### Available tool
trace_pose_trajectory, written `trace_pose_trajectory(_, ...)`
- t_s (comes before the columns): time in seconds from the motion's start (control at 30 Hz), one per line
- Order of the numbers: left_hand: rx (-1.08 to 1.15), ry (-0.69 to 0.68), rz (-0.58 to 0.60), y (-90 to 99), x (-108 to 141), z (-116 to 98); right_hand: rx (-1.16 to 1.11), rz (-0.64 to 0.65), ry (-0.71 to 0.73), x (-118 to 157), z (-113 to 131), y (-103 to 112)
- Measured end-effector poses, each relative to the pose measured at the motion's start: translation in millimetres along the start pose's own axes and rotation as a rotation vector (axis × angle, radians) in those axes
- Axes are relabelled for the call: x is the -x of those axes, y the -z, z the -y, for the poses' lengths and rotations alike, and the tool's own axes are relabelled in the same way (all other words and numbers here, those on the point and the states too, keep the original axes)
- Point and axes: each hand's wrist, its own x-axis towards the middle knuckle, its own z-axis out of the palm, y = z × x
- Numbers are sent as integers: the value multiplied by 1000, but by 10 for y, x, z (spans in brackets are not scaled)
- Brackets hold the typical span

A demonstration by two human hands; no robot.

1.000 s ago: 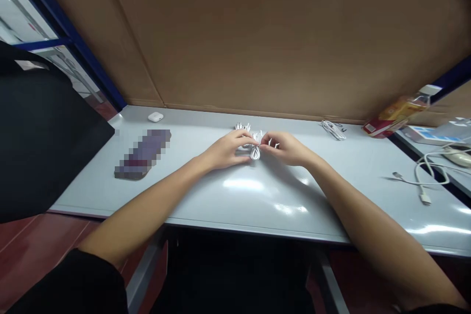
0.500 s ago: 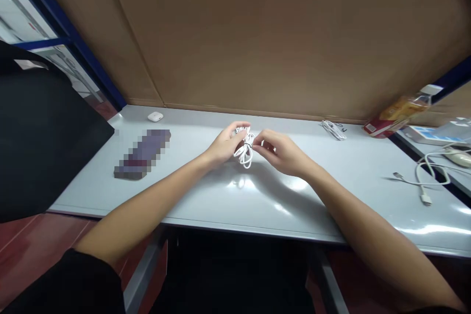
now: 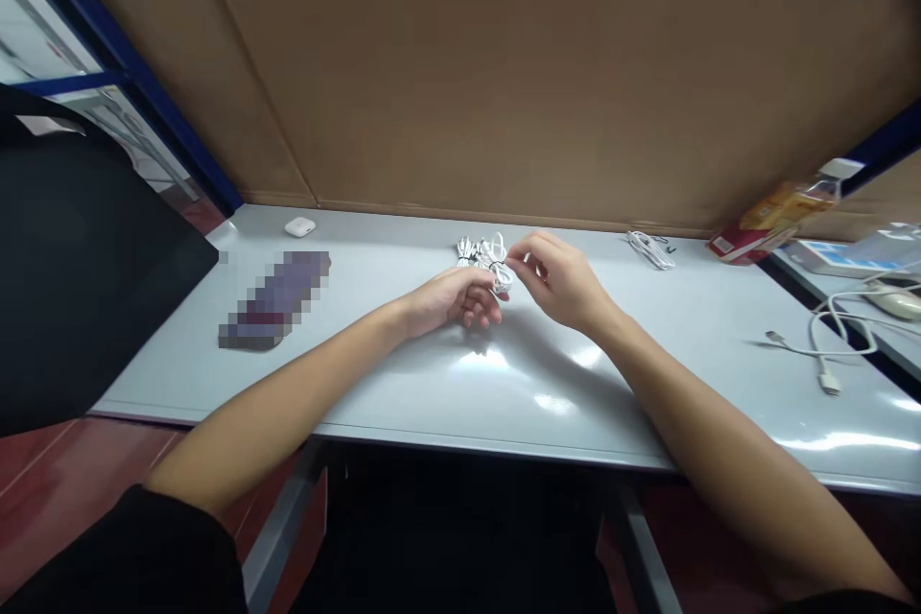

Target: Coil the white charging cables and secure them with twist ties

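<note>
— So, starting close in: what are the hands doing?

— Both forearms reach out over the near edge of the grey table point(image 3: 403, 408). The left hand point(image 3: 450, 299) lies low on the tabletop, fingers loosely curled, its fingertips touching the underside of a small white cable bundle point(image 3: 496, 271). The right hand point(image 3: 557, 280) is raised a little, thumb and forefinger pinched on the same bundle from the right side.

— And what has changed?

— Half a second ago the bundle hung between the two hands, lifted clear of the surface with its loops drooping. Now it has come back toward the far side, close beside a second white coil point(image 3: 467, 251) just behind it. The left hand has dropped and relaxed; the right has taken over the grip. I'd judge the coil is bound and being set with the other one.

— Further out?

— To the left, a flat dark object point(image 3: 274, 299) that is blurred out, and beyond it a small white earbud case point(image 3: 300, 227). To the right, another tied white cable point(image 3: 651, 250) near the cardboard wall point(image 3: 504, 67), a loose charging cable point(image 3: 820, 350) and a tilted bottle with an orange label point(image 3: 784, 211).

— Any writing you can read?

— None. The bottle's label is too small and blurred, and the box past it shows only blue blocks.
</note>
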Motion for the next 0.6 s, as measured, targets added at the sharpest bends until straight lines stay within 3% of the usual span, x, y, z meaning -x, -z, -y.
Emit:
trace_pose_trajectory(0.27,116,-65,-154,3,-53,92,186,28,158,41,2,-83)
trace_pose_trajectory(0.4,125,-120,-225,-29,-60,93,357,-74,294,30,-21,-105)
trace_pose_trajectory(0.6,153,-197,-220,-56,-65,91,445,-249,404,16,-21,-138)
